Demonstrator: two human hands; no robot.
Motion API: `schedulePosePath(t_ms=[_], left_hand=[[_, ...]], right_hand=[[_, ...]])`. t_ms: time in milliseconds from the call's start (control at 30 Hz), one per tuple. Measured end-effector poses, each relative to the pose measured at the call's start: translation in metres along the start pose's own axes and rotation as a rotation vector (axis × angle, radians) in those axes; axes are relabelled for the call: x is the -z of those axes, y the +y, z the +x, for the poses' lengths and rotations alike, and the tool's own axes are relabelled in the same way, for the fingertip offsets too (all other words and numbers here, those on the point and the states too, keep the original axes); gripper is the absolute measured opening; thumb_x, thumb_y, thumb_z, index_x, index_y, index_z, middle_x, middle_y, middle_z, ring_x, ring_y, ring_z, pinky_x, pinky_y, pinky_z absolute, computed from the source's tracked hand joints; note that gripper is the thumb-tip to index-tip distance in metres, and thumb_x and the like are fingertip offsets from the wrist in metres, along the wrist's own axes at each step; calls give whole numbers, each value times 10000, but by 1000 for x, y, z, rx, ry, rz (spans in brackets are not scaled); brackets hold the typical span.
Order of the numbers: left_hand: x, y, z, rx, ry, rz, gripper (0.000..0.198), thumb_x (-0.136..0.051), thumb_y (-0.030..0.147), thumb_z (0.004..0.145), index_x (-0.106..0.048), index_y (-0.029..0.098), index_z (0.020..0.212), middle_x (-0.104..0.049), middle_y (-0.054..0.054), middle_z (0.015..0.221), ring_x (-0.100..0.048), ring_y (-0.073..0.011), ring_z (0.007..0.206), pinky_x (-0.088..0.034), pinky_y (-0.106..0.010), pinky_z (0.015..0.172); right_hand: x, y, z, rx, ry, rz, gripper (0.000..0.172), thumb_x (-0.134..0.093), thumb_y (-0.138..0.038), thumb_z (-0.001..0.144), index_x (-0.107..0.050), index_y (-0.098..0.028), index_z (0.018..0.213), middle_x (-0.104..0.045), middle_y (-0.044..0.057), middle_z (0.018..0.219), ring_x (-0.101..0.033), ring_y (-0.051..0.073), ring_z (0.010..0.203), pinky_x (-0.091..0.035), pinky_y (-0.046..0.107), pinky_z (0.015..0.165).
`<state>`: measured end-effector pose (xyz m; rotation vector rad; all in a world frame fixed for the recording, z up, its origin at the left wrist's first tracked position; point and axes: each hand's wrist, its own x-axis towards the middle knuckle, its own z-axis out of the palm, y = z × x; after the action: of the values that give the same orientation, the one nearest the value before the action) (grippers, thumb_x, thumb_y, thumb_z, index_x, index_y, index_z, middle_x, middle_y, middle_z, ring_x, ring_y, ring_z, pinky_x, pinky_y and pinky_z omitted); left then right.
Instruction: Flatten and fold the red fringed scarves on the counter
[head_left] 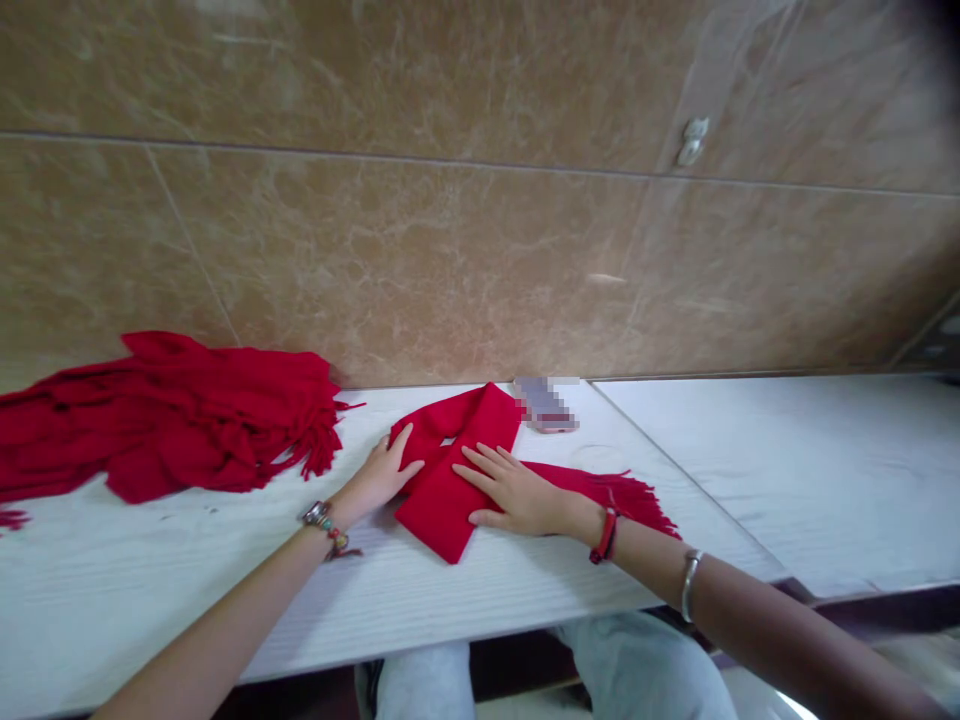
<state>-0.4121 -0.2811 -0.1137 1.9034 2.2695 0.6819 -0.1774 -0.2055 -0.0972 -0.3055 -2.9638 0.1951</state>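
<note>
Left hand [382, 472] and right hand [517, 495] press flat, grips open, smoothing the folded red scarf [442, 505] on the bench [480, 585]; its fringed tail [626, 495], seemingly still loose, wants pinching up.

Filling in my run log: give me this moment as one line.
left hand: flat on folded red scarf | right hand: flat on same scarf | pile of red scarves: left on white table

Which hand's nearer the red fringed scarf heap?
Left. The left hand sits right of the heap of red fringed scarves; the right hand presses the folded red scarf farther right.
</note>
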Motion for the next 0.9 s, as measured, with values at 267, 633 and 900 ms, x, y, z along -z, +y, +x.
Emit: schedulePosePath(t_ms=[267, 633, 900], left_hand=[[-29, 50, -37, 13, 66, -93, 615, -416, 308, 849, -144, 177, 1384, 245, -179, 1424, -78, -356, 1310, -230, -444, 1047], [-53, 130, -78, -148, 95, -196, 559, -386, 227, 862, -173, 268, 1378, 195, -75, 1459, -43, -276, 1338, -238, -422, 1057], [-4, 50, -21, 114, 265, -190, 652, -571, 203, 682, -348, 129, 1290, -439, -135, 1296, -395, -247, 1218, -303, -387, 1029]], right_hand=[[15, -5, -60, -7, -2, -12, 675, -386, -554, 833, -287, -162, 1373, -235, 162, 1432, -131, 297, 1328, -170, 501, 1058], [28, -15, -146, -33, -46, 24, 676, -362, -579, 827, -264, -206, 1382, -225, 133, 1442, -104, 293, 1333, -153, 509, 1066], [11, -8, -70, 4, 54, -7, 609, -312, -542, 862, -312, -194, 1362, -254, 137, 1432, -158, 297, 1322, -184, 501, 1053]])
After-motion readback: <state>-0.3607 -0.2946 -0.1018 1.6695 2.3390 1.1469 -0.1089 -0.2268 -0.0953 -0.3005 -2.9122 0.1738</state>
